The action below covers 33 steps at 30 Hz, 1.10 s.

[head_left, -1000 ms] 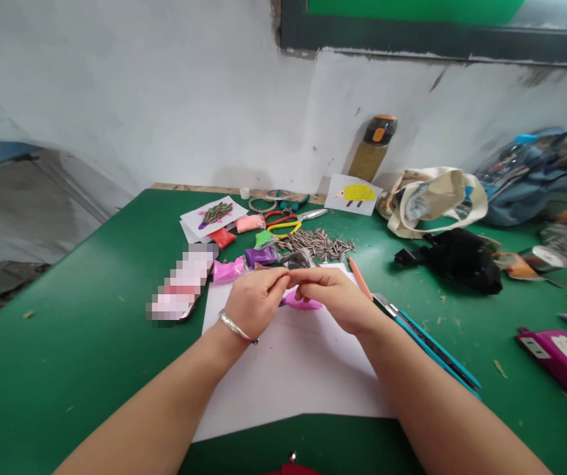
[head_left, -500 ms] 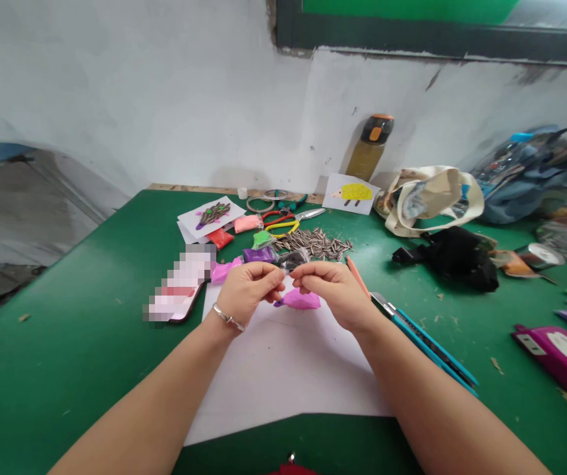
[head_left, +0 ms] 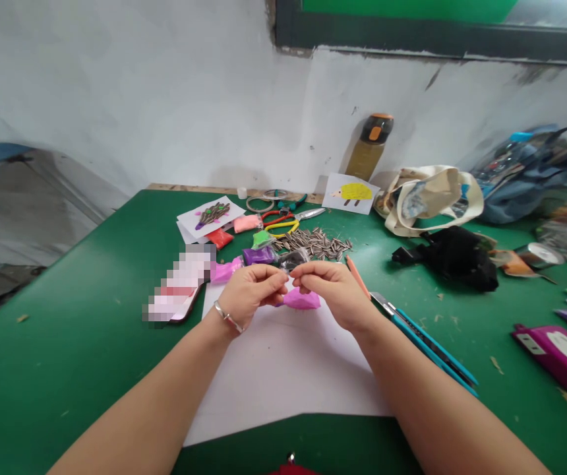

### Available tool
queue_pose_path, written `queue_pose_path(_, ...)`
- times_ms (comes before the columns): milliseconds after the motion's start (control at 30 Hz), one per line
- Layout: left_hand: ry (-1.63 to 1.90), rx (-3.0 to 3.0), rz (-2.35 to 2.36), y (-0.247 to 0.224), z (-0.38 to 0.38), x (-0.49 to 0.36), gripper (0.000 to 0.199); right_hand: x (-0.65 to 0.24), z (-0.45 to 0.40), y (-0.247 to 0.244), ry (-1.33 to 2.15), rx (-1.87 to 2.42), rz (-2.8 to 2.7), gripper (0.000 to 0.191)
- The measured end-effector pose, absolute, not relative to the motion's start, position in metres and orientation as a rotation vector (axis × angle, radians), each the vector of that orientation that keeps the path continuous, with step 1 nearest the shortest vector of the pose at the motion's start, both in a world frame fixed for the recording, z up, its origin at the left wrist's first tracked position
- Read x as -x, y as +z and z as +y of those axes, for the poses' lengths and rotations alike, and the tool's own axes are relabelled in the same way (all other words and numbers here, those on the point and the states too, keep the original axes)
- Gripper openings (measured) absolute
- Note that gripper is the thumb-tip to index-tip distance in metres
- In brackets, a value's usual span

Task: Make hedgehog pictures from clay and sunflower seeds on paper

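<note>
My left hand (head_left: 248,297) and right hand (head_left: 335,290) have drawn together, fingertips pinched on something I cannot make out, just above the pink clay (head_left: 302,299) on the white paper (head_left: 283,376).

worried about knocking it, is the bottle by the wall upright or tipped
Tipped: the water bottle slants, its black-and-orange cap sitting right of its base, beside the white wall.

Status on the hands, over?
Left hand, right hand pinched together at fingertips. Pink modelling clay below, on white paper. Utility knife beside paper, not blocking.
</note>
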<state>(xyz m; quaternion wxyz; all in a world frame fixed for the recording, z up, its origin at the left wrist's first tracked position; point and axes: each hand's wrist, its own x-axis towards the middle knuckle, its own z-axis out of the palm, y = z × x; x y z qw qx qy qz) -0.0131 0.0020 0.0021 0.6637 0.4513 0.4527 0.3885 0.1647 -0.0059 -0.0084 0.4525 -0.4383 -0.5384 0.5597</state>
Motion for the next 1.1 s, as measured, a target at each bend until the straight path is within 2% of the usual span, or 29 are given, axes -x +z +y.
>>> queue_pose_path(200,0.906,-1.066,1.069,-0.001,0.002,0.014,0.034,-0.164,-0.007,-0.007,1.454,1.055,-1.284,0.017)
queue_pose_path(400,0.910,-1.020,1.025,-0.001,0.002,0.013,0.030,-0.164,-0.006,-0.007,1.462,1.040,-1.281,0.012)
queue_pose_path(700,0.883,-1.156,1.079,-0.003,0.001,0.011,0.039,-0.160,-0.009,-0.006,1.311,1.215,-1.461,0.043)
queue_pose_path(867,0.871,-1.214,1.095,0.000,-0.003,0.007,0.047,-0.156,-0.012,-0.004,1.397,1.071,-1.422,0.021)
queue_pose_path(1100,0.847,-1.250,1.173,-0.002,-0.006,0.002,0.054,-0.146,-0.017,-0.003,1.571,0.839,-1.378,0.012)
